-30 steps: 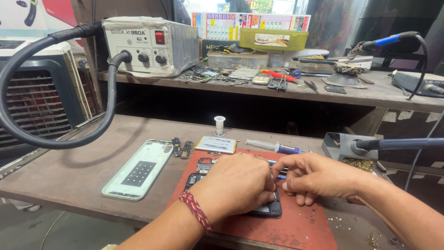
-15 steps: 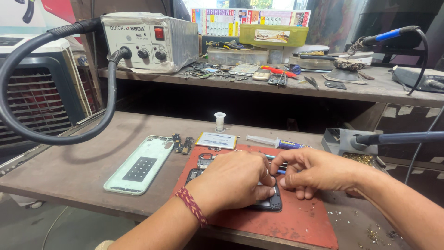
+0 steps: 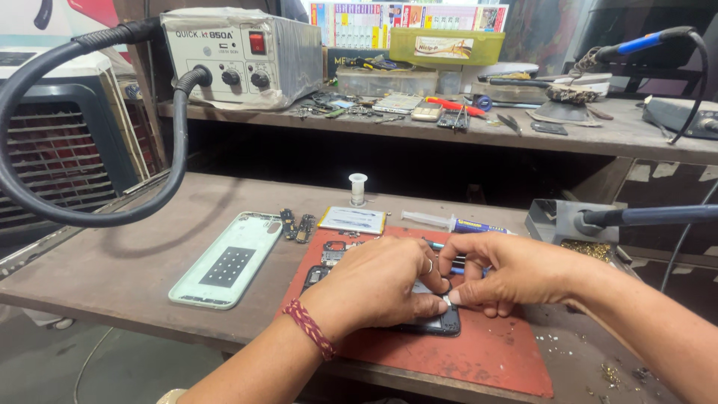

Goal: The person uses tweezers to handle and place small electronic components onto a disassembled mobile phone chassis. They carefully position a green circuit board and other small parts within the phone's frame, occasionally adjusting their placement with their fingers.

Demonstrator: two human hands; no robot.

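An opened dark phone body [image 3: 437,323] lies on a red-brown work mat [image 3: 486,352] at the front of the bench. My left hand [image 3: 378,284], with a red thread band at the wrist, rests on top of the phone and covers most of it. My right hand [image 3: 508,273] comes in from the right and meets it, fingertips pinching a tiny pale part [image 3: 447,298] just above the phone's right end. A blue-handled tool [image 3: 449,258] lies under the hands, mostly hidden.
A pale green phone back cover [image 3: 228,260] lies left of the mat, small circuit boards [image 3: 297,224] and a white card [image 3: 353,219] behind it. A syringe [image 3: 449,221], small spool [image 3: 358,188], soldering-iron stand [image 3: 568,221], black hose [image 3: 90,213] and hot-air station [image 3: 239,56] surround the area.
Both hands have stayed on the phone; the fingertips have closed together at its right end. The view has shifted slightly.
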